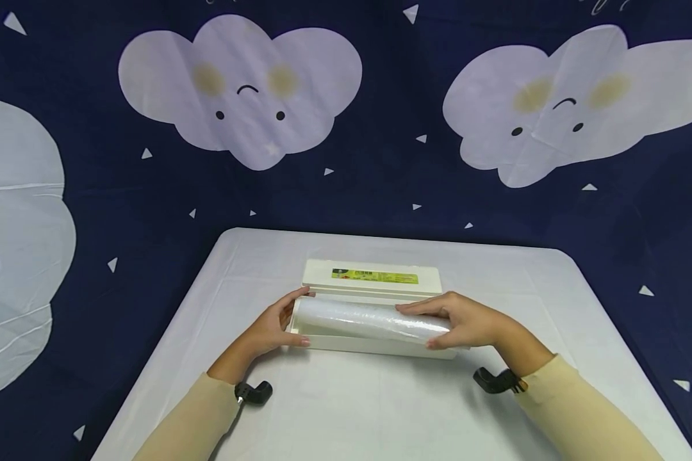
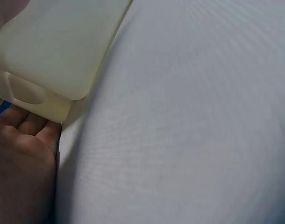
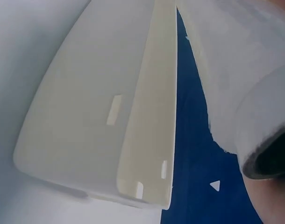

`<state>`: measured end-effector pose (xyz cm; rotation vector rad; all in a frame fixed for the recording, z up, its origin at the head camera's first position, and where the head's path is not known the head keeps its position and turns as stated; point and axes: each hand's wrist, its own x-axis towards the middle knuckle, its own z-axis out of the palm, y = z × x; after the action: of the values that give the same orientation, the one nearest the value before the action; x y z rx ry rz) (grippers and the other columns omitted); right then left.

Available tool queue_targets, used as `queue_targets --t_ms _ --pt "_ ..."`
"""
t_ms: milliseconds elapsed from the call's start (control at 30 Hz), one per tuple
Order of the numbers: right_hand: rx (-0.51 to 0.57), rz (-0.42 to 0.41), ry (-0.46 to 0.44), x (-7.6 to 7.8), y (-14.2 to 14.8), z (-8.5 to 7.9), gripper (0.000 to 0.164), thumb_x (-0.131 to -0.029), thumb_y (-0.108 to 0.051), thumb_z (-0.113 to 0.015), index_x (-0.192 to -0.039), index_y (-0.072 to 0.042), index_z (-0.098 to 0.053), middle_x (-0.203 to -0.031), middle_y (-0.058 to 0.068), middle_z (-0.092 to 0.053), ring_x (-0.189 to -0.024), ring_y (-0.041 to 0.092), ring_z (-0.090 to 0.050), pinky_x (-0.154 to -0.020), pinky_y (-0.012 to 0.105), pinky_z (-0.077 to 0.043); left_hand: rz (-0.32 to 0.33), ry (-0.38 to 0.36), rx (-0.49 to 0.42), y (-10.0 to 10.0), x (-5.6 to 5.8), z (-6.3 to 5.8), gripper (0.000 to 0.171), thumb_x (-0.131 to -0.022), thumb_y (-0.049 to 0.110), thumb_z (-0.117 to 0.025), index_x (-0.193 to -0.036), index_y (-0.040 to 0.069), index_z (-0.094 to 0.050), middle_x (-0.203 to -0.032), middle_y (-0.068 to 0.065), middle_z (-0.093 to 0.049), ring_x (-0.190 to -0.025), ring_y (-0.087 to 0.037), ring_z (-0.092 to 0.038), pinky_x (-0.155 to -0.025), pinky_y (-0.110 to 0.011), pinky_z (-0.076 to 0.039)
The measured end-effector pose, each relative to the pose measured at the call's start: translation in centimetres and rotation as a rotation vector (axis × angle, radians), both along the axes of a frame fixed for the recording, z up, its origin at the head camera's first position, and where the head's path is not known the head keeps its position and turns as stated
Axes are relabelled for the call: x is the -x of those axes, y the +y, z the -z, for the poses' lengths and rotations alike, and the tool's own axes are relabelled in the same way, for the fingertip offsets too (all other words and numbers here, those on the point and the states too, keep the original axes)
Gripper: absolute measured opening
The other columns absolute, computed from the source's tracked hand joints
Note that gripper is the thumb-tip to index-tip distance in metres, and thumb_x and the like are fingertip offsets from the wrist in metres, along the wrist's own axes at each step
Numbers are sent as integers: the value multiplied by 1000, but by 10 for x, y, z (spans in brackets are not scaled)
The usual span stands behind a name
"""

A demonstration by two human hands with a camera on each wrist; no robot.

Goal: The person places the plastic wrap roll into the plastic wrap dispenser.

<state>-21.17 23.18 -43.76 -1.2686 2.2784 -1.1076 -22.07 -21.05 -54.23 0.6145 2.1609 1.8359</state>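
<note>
A long white plastic box [image 1: 375,346] lies on the table with its lid [image 1: 317,272] swung back. My left hand [image 1: 271,326] grips the left end of this box, thumb along the front and fingers round the back corner; in the left wrist view the curled fingers [image 2: 32,123] reach the end wall. A shiny roll of plastic wrap [image 1: 369,318] lies lengthwise over the box opening. My right hand [image 1: 469,320] holds its right end between thumb and fingers. In the right wrist view that end, with its dark hollow core [image 3: 275,158], is raised above the box wall [image 3: 149,116].
A yellow-green label [image 1: 375,276] is stuck on the lid. The white-covered table [image 1: 369,410] has rounded far corners. Behind it hangs a dark blue cloth [image 1: 392,198] printed with clouds and small triangles. A black wrist camera [image 1: 256,392] sits on the left cuff and another [image 1: 490,381] on the right.
</note>
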Motion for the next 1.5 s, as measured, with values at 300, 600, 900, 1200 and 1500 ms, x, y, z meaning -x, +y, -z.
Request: queue_targets --t_ms 300,600,900,1200,1500 --pt "7 -11 -120 7 -5 0 69 -83 -6 -88 -148 -10 -63 -151 2 -57 -134 23 -55 -101 30 -52 8 15 -2 0 1 2 114 -69 -5 -97 -164 11 -36 -161 -9 -43 -151 -28 -34 -118 -22 -29" --pt "4 -36 -146 15 -7 6 69 -83 -7 -89 -147 -9 -64 -149 -1 -59 -137 22 -53 -106 28 -48 12 26 8 0 2 4 117 -69 -2 -98 -165 10 -33 -162 -8 -41 -150 -27 -36 -119 -22 -29" --pt "-19 -31 -142 21 -10 7 70 -80 0 -88 -146 -11 -65 -145 -2 -63 -124 20 -63 -97 32 -56 14 19 -11 -1 2 4 116 -68 -5 -97 -165 8 -33 -162 -10 -41 -149 -29 -37 -118 -23 -31" --pt "-51 -8 -45 26 -13 11 70 -74 3 -87 -141 -10 -69 -139 -2 -66 -125 18 -63 -99 29 -54 7 24 -11 -2 0 3 116 -69 -3 -97 -165 9 -33 -162 -10 -42 -150 -29 -36 -119 -23 -30" --pt "-145 86 48 24 -16 24 69 -71 7 -85 -137 -10 -72 -137 -7 -67 -130 18 -59 -106 33 -50 3 29 -1 -1 -1 3 116 -70 -1 -97 -165 9 -32 -162 -10 -42 -152 -28 -33 -120 -22 -26"
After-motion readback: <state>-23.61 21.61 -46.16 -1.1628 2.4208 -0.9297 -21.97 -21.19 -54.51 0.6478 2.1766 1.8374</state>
